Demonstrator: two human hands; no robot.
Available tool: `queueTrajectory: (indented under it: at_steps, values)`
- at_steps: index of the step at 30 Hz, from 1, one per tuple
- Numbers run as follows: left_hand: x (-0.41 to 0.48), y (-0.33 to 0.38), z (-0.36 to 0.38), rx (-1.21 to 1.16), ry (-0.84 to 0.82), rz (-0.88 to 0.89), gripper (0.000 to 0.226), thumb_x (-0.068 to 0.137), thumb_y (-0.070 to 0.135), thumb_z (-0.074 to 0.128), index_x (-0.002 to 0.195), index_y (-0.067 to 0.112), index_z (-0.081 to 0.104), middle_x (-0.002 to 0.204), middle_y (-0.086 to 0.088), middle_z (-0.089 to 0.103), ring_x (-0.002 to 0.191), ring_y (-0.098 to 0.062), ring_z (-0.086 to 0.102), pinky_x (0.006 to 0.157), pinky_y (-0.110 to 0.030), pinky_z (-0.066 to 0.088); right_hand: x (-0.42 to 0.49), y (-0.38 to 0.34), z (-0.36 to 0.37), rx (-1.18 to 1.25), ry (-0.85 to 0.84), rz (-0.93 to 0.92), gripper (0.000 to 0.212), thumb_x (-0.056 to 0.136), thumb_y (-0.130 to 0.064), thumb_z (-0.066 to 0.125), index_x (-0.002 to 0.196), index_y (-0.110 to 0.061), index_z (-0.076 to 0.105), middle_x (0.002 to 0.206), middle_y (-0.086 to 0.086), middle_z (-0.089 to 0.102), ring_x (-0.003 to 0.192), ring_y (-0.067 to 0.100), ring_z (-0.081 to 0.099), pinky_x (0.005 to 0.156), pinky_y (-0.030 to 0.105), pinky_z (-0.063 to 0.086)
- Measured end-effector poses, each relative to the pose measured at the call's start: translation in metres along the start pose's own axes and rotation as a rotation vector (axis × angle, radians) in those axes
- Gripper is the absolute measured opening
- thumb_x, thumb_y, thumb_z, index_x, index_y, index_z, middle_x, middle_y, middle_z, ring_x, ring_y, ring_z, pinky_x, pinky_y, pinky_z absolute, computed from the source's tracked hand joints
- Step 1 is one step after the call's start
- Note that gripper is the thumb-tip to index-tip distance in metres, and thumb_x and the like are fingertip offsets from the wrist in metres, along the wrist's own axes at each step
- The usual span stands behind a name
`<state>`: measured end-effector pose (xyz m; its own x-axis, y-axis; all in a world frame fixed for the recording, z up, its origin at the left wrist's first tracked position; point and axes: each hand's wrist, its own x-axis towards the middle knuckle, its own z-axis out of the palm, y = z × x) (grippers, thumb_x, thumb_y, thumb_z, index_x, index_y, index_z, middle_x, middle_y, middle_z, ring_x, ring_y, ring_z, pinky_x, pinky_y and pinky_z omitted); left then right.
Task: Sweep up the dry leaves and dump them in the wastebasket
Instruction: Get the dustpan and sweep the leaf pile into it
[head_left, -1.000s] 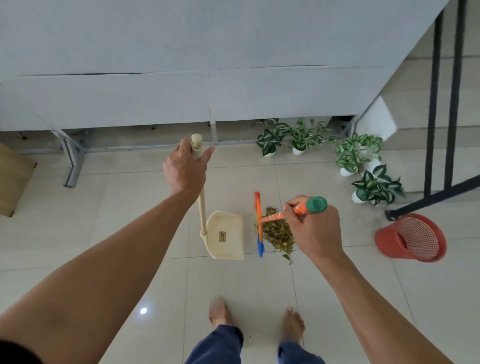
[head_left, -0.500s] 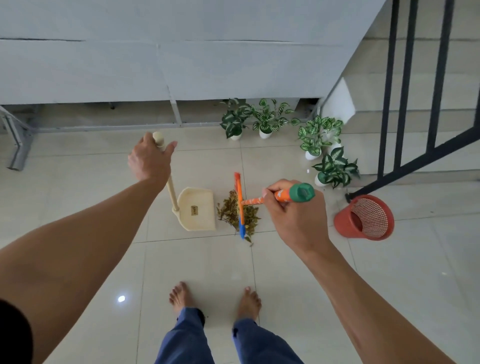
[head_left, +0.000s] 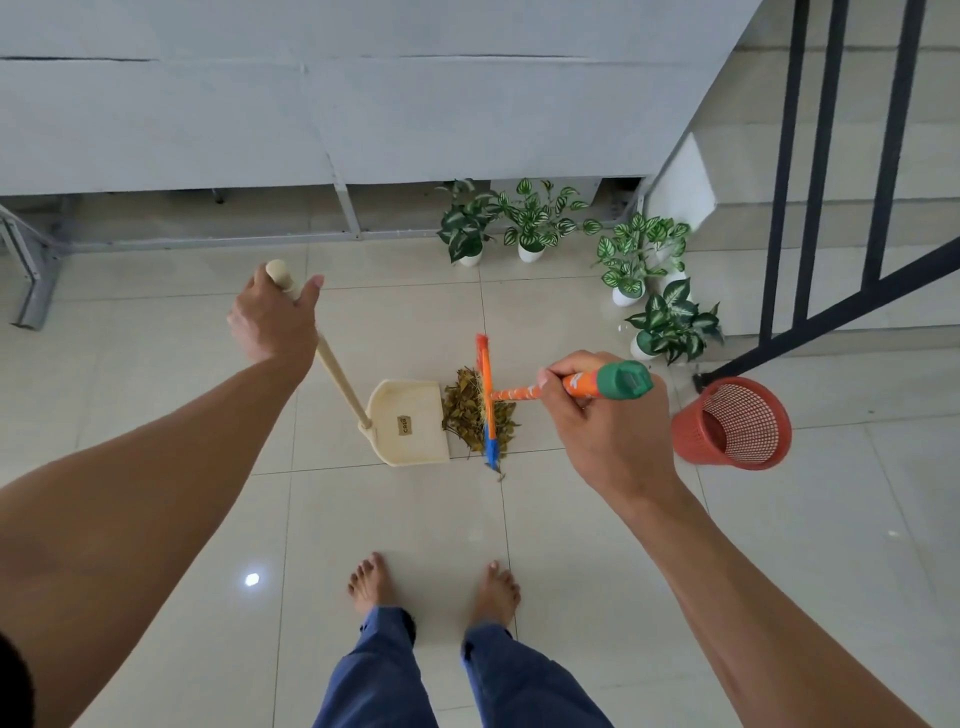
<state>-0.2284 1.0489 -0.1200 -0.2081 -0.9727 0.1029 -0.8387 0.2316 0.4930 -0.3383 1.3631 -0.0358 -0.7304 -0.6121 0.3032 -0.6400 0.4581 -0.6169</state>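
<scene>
A pile of dry brown leaves (head_left: 467, 408) lies on the tiled floor against the open lip of a cream dustpan (head_left: 413, 423). My left hand (head_left: 272, 317) grips the top of the dustpan's long cream handle. My right hand (head_left: 605, 415) holds the orange broom handle with its green cap. The orange and blue broom head (head_left: 487, 400) stands across the leaf pile, with leaves on both of its sides. A red mesh wastebasket (head_left: 732, 423) lies tipped on the floor to the right, its mouth facing me.
Several potted green plants (head_left: 644, 265) stand along the wall and to the right behind the leaves. A black stair railing (head_left: 826, 171) rises at the right above the wastebasket. My bare feet (head_left: 436, 584) stand on the tiles in front of the dustpan.
The broom head has pushed the leaves leftward until they touch the dustpan's lip. My view has shifted right, so the railing and wastebasket sit closer to the centre.
</scene>
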Motion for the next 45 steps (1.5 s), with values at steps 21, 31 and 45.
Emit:
queueTrajectory:
  at_steps: [21, 31, 45]
  values:
    - [0.024, -0.019, -0.016, 0.014, -0.016, 0.046, 0.051, 0.086, 0.055, 0.059, 0.095, 0.005, 0.057, 0.088, -0.013, 0.064, 0.073, -0.028, 0.053, 0.071, -0.036, 0.043, 0.029, -0.017, 0.043, -0.076, -0.089, 0.021, 0.041, 0.09, -0.04, 0.052, 0.066, -0.011, 0.069, 0.053, -0.001, 0.061, 0.047, 0.017, 0.057, 0.044, 0.032, 0.045]
    - [0.026, -0.035, -0.02, 0.087, -0.149, -0.001, 0.055, 0.081, 0.064, 0.056, 0.098, 0.011, 0.058, 0.093, -0.009, 0.064, 0.088, -0.032, 0.06, 0.077, -0.042, 0.05, 0.052, -0.016, 0.032, -0.094, -0.232, 0.05, 0.022, 0.088, -0.036, 0.069, 0.081, -0.016, 0.076, 0.065, -0.013, 0.059, 0.059, 0.004, 0.058, 0.051, 0.005, 0.032]
    - [0.06, -0.052, -0.077, -0.032, -0.823, -0.185, 0.067, 0.08, 0.067, 0.057, 0.104, 0.005, 0.065, 0.098, -0.011, 0.068, 0.083, -0.029, 0.07, 0.077, -0.043, 0.058, 0.04, 0.011, 0.023, 0.489, -0.78, 0.858, 0.023, 0.095, 0.006, 0.05, 0.111, -0.004, 0.062, 0.09, 0.028, 0.072, 0.073, 0.03, 0.073, 0.064, 0.036, 0.062]
